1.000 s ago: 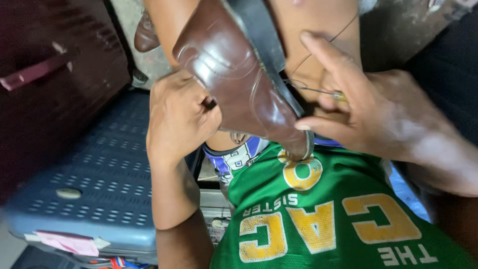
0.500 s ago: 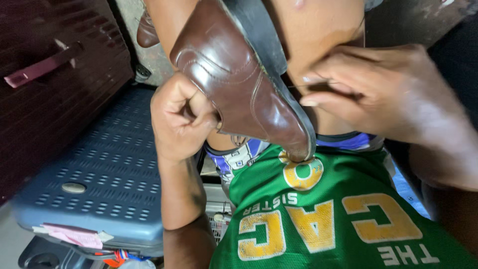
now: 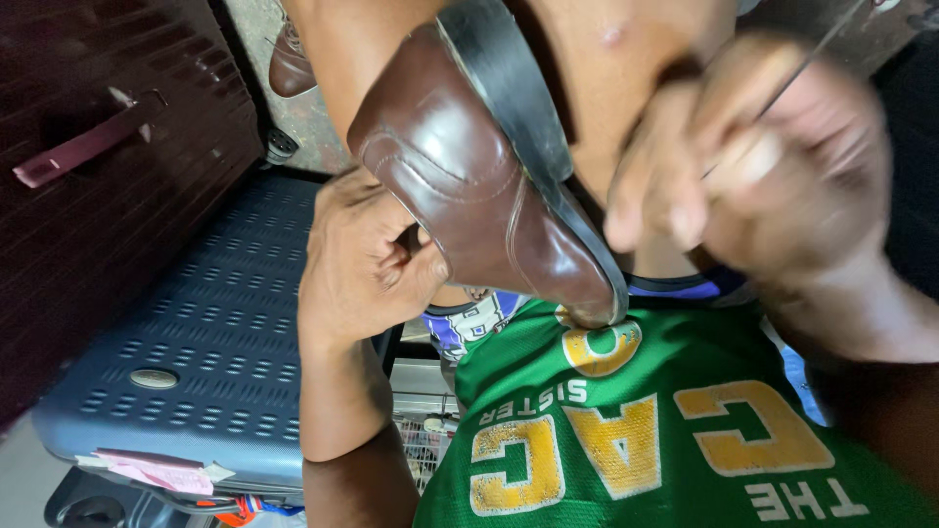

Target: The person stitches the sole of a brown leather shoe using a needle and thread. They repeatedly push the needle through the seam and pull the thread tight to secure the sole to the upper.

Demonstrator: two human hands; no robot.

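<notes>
The left hand (image 3: 367, 264) has its fingers curled tight against the upper of a brown leather shoe (image 3: 479, 186), which lies between the knees, toe on the green shirt (image 3: 636, 440). The blurred right hand (image 3: 753, 166) has its fingers pressed together, pinching a taut thread (image 3: 812, 49) beside the black sole (image 3: 518, 108). A blue plastic stool (image 3: 196, 332) stands at the left.

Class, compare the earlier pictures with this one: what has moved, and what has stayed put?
The right hand has lifted away from the brown shoe, drawing the thread up taut; it is blurred with motion. The left hand keeps its closed grip beside the shoe, which stays wedged between the knees above the green shirt.
</notes>
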